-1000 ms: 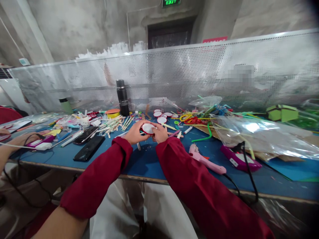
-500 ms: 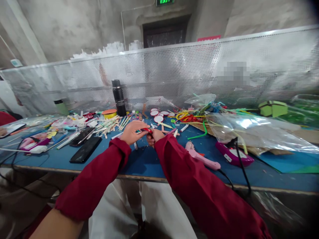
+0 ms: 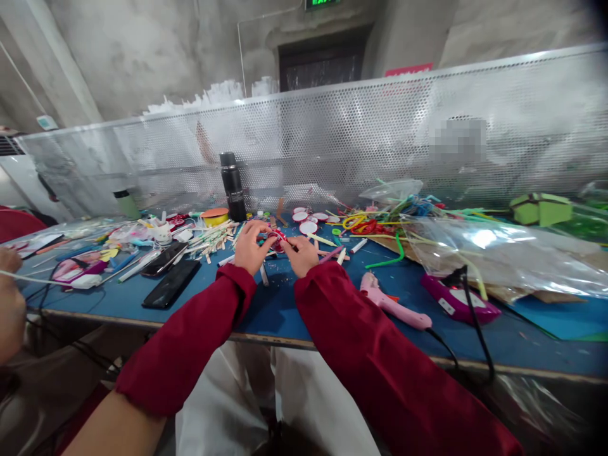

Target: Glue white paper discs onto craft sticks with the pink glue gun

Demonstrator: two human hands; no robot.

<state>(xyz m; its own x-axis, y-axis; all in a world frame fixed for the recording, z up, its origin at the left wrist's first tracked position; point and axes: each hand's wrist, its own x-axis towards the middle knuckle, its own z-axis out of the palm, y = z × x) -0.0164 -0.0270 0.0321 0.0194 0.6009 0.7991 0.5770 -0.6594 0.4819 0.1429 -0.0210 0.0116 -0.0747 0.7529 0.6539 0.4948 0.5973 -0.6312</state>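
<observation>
Between my two hands, above the blue table [image 3: 273,316], is a small round red-and-white disc [image 3: 278,240]. My left hand [image 3: 252,247] pinches its left side, and my right hand [image 3: 303,254] has thumb and fingers closed on its right edge. The fingers hide part of the disc. Behind my hands lie several white discs with red rims [image 3: 308,227]. A marker [image 3: 359,246] and a pink glue gun [image 3: 394,305] rest to the right of my right hand. A thin pale stick-like piece [image 3: 264,275] lies just below my left hand.
Two dark phones [image 3: 171,284] lie left, near craft sticks [image 3: 213,239]. A black bottle [image 3: 232,187] stands behind, before a perforated metal screen [image 3: 342,145]. At right are a purple power strip [image 3: 458,299], pipe cleaners [image 3: 365,221] and clear plastic [image 3: 479,244]. Another person's hand [image 3: 10,304] shows far left.
The disc has turned so that its patterned face shows, where only a red edge showed before. My fingers have shifted around it. Another person's hand and forearm have come into view at left.
</observation>
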